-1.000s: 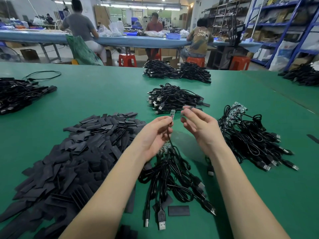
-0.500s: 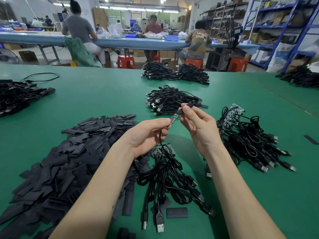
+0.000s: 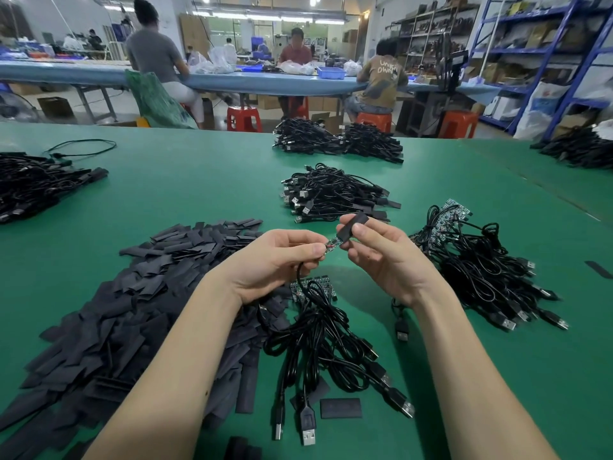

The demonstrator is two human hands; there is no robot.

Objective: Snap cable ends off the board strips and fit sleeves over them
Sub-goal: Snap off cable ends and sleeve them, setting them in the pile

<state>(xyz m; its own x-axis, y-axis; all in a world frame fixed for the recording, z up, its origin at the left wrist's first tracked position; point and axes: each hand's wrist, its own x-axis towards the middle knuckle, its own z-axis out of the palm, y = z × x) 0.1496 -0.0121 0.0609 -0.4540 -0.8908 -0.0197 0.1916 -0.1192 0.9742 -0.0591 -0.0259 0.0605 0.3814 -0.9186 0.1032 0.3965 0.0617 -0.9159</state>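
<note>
My left hand (image 3: 282,257) pinches a small circuit-board cable end (image 3: 331,246), and its black cable hangs down into the bundle (image 3: 325,336) below. My right hand (image 3: 381,254) holds a flat black sleeve (image 3: 351,225), whose lower mouth sits over the tip of the board. Under my hands lies a board strip (image 3: 313,287) with cables still joined to it. A large heap of loose black sleeves (image 3: 132,310) covers the table to the left.
A pile of sleeved USB cables (image 3: 335,194) lies just beyond my hands. Another bundle with board strips (image 3: 481,260) sits to the right. More cable heaps lie at the far left (image 3: 36,184) and back (image 3: 338,141). Several people sit at a blue bench (image 3: 232,79) behind.
My hands came closer together and lower. The black sleeve in my right hand has slid further onto the board end held by my left hand.
</note>
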